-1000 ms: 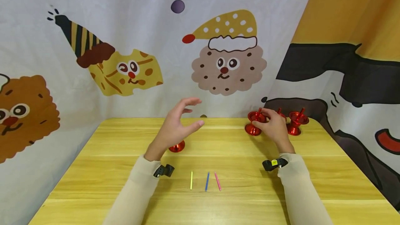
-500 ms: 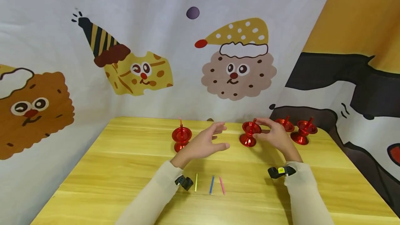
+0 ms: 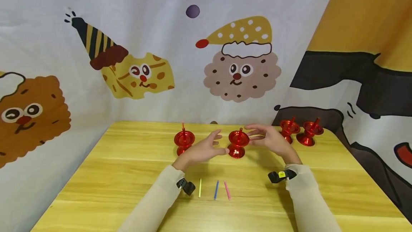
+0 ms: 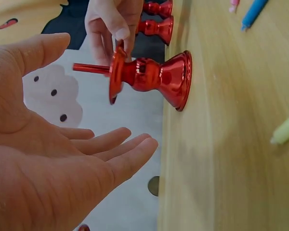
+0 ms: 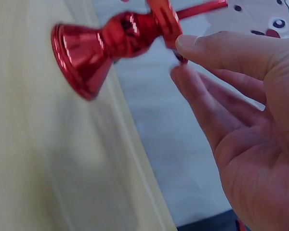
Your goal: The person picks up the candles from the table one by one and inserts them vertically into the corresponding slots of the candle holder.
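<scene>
A shiny red candle holder [image 3: 236, 150], with a wide dish and an upright tube, is between my two hands. My right hand [image 3: 268, 140] pinches the rim of its dish between thumb and fingers, seen closely in the right wrist view [image 5: 245, 110]. The holder is upright; whether its base touches the table I cannot tell. My left hand [image 3: 202, 150] is at the holder's left, fingers spread and apart from it in the left wrist view [image 4: 53, 144]. Behind the left hand stands another red candle holder [image 3: 184, 139], with a thin orange-red candle [image 3: 183, 126] in its tube.
Two more red candle holders stand at the back right, one [image 3: 289, 127] beside the other [image 3: 309, 133]. Nearer the front of the wooden table [image 3: 96, 189] lie a yellow candle [image 3: 200, 188], a blue candle [image 3: 216, 189] and a pink candle [image 3: 227, 190]. A printed cloth [image 3: 186, 63] hangs behind.
My right hand has brought one candle holder leftward from the back-right group to the middle. My left hand has moved right and lower, toward it. The view has shifted slightly.
</scene>
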`<state>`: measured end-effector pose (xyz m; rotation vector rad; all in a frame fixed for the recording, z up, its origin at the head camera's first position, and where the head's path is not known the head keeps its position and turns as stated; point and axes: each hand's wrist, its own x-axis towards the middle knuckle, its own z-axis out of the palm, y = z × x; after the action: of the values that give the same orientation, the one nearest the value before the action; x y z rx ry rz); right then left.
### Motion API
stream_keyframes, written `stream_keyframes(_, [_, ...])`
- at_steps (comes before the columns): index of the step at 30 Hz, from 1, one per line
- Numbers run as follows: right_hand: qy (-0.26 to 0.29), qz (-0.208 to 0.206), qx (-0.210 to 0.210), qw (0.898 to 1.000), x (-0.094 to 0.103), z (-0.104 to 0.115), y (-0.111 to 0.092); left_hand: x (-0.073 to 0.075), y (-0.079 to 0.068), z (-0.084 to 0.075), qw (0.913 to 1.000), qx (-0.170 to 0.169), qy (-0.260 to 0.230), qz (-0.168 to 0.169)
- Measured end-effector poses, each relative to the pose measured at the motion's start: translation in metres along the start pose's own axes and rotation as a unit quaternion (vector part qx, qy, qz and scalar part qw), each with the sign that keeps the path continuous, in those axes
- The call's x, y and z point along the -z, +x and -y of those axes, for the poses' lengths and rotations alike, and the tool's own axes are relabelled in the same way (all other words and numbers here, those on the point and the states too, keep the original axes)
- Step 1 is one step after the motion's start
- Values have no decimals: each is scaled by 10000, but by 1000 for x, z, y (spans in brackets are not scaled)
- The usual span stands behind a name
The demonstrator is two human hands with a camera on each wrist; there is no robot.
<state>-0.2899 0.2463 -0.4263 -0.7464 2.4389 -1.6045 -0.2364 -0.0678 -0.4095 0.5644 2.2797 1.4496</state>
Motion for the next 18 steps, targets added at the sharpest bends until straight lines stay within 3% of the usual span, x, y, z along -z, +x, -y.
stream_keyframes(6, [235, 325, -43, 9992, -19, 2, 8, 4, 4, 10, 9997, -53, -238, -53])
stream_keyframes(13, [56, 494, 200, 9986, -39, 8, 17, 4, 7, 14, 9995, 9, -304, -96])
stream_keyframes(18, [-59, 740, -67, 9972, -50, 17, 18, 4, 9, 18, 9993, 89, -343, -147])
